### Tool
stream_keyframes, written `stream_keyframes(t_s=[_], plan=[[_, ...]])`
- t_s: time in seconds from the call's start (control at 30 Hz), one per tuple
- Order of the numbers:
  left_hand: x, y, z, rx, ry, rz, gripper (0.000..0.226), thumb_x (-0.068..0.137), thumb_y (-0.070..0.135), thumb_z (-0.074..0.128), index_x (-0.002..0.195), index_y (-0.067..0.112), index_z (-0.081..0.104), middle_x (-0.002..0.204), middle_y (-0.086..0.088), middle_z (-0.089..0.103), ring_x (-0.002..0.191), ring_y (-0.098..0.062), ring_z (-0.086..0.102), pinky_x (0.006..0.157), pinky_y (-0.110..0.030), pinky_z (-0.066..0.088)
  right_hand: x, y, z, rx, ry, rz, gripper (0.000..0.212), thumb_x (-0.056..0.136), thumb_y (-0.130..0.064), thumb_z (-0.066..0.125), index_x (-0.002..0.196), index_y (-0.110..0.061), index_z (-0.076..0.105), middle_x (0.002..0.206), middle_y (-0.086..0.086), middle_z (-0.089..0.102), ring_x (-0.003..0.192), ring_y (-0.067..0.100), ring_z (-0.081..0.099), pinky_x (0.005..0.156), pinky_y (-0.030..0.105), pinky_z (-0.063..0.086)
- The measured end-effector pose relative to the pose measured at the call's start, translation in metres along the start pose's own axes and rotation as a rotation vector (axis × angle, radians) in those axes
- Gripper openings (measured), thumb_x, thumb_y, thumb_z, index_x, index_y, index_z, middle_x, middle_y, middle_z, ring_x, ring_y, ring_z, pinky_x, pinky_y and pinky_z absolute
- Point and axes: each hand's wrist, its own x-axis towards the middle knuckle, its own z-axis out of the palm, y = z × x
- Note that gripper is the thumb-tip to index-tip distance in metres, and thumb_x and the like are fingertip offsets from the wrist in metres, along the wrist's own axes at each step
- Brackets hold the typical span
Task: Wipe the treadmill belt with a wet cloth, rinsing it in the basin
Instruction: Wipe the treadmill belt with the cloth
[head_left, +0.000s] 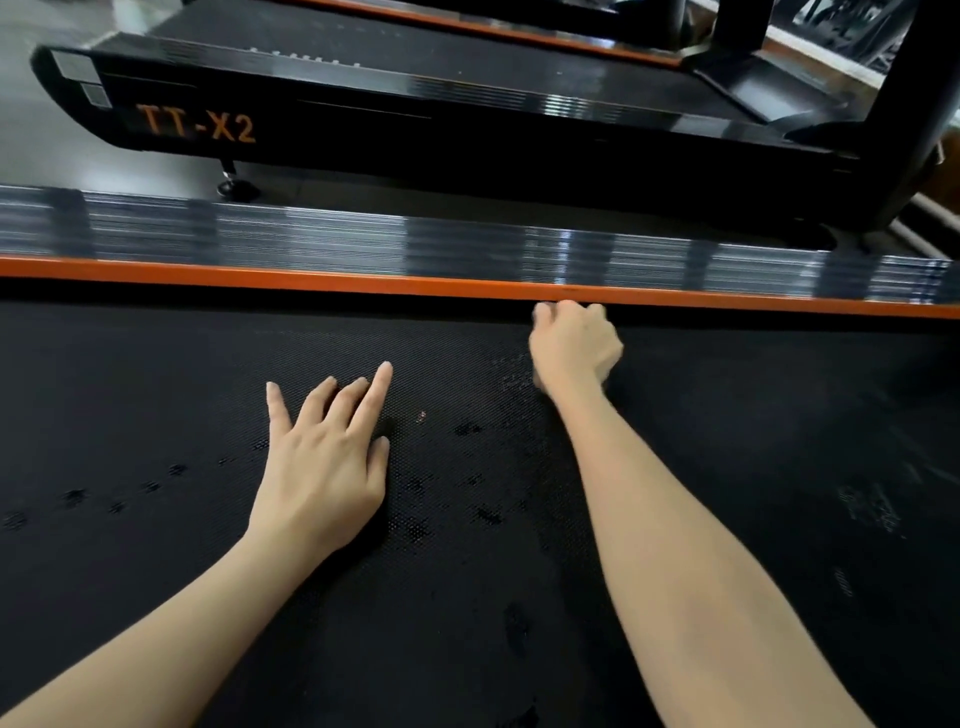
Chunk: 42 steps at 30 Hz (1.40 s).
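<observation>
Only 1 view, from the person's head: a wide-angle camera looks forward and steeply down, close over the treadmill belt (156, 389), facing across it toward the orange side rail (260, 273), with another treadmill marked TT-X2 (363, 130) beyond.

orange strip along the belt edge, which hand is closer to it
Right. The right hand is curled right at the orange strip; the left hand lies flat on the belt, clearly short of it.

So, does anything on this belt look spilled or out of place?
Yes. Dark wet-looking spots are scattered over the belt around the left hand, trailing leftward like drips. No cloth is visible; the right hand is curled near the orange strip.
</observation>
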Motion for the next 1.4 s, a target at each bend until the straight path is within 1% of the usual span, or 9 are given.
stream_keyframes(t_s=[0.17,0.37,0.5,0.67,0.73,0.97,1.13,1.23,1.4], plan=[[-0.002,-0.003,0.000,-0.031,0.008,-0.012,0.069,0.087,0.040,0.026,0.152,0.017,0.017,0.130,-0.004,0.057,0.131,-0.031,0.042,0.110,-0.067,0.012,-0.043,-0.048,0.009,0.035,-0.034,-0.405,0.043,0.098,-0.049,0.038,0.115,-0.020,0.065,0.107,0.009,0.058,0.094,0.028,0.057,0.075,0.035,0.043],[0.000,0.000,0.002,-0.032,0.019,-0.010,0.068,0.087,0.039,0.025,0.151,0.018,0.019,0.133,-0.003,0.056,0.130,-0.032,0.043,0.109,-0.067,0.013,0.005,-0.002,0.004,-0.063,-0.003,-0.095,0.041,0.098,-0.047,0.038,0.118,-0.020,0.063,0.115,0.009,0.054,0.103,0.031,0.055,0.080,0.036,0.040],[0.001,0.000,0.001,-0.023,0.006,-0.008,0.067,0.087,0.037,0.026,0.151,0.017,0.022,0.135,-0.005,0.055,0.130,-0.033,0.043,0.109,-0.068,0.013,-0.048,-0.023,-0.002,0.112,-0.118,-0.345,0.039,0.096,-0.049,0.042,0.117,-0.026,0.065,0.106,0.008,0.056,0.097,0.030,0.057,0.078,0.035,0.042],[-0.002,0.002,-0.003,-0.047,-0.014,-0.018,0.064,0.095,0.026,0.038,0.152,0.018,0.012,0.143,-0.004,0.046,0.137,-0.031,0.032,0.112,-0.065,0.004,-0.163,0.040,-0.040,0.276,-0.064,-0.681,0.032,0.088,-0.051,0.049,0.095,-0.030,0.072,0.076,-0.003,0.052,0.064,0.019,0.057,0.050,0.025,0.039],[-0.002,0.003,-0.005,-0.042,-0.019,-0.024,0.065,0.095,0.026,0.041,0.153,0.017,0.011,0.144,-0.004,0.044,0.138,-0.031,0.031,0.112,-0.065,0.002,-0.180,0.059,-0.046,0.282,-0.067,-0.741,0.030,0.087,-0.051,0.051,0.093,-0.031,0.073,0.073,-0.004,0.052,0.062,0.016,0.056,0.048,0.025,0.043],[-0.001,0.004,-0.008,-0.051,-0.028,-0.029,0.064,0.095,0.025,0.042,0.152,0.017,0.014,0.142,-0.006,0.045,0.138,-0.032,0.030,0.112,-0.064,0.000,-0.110,0.043,-0.029,0.063,-0.048,-0.337,0.033,0.094,-0.049,0.048,0.111,-0.030,0.068,0.089,0.000,0.048,0.088,0.028,0.059,0.071,0.032,0.038],[-0.001,0.005,-0.009,-0.022,-0.048,-0.030,0.062,0.096,0.026,0.040,0.152,0.017,0.015,0.144,-0.007,0.043,0.138,-0.032,0.028,0.112,-0.065,0.001,-0.237,0.058,-0.061,0.283,-0.097,-0.609,0.032,0.090,-0.048,0.050,0.098,-0.027,0.072,0.080,-0.001,0.054,0.067,0.019,0.055,0.052,0.027,0.041],[-0.001,0.005,-0.010,-0.005,-0.046,-0.021,0.062,0.096,0.026,0.040,0.152,0.016,0.016,0.142,-0.008,0.044,0.137,-0.033,0.030,0.111,-0.066,0.003,-0.246,0.095,-0.075,0.243,-0.119,-0.667,0.032,0.091,-0.050,0.049,0.098,-0.029,0.073,0.079,-0.002,0.057,0.066,0.018,0.056,0.053,0.029,0.046],[0.001,0.004,-0.008,0.024,-0.058,-0.018,0.061,0.096,0.027,0.040,0.151,0.016,0.017,0.143,-0.010,0.044,0.136,-0.034,0.030,0.111,-0.066,0.003,-0.181,0.124,-0.068,0.001,-0.004,-0.175,0.032,0.093,-0.048,0.047,0.104,-0.029,0.070,0.084,-0.004,0.045,0.081,0.024,0.056,0.062,0.029,0.030]])
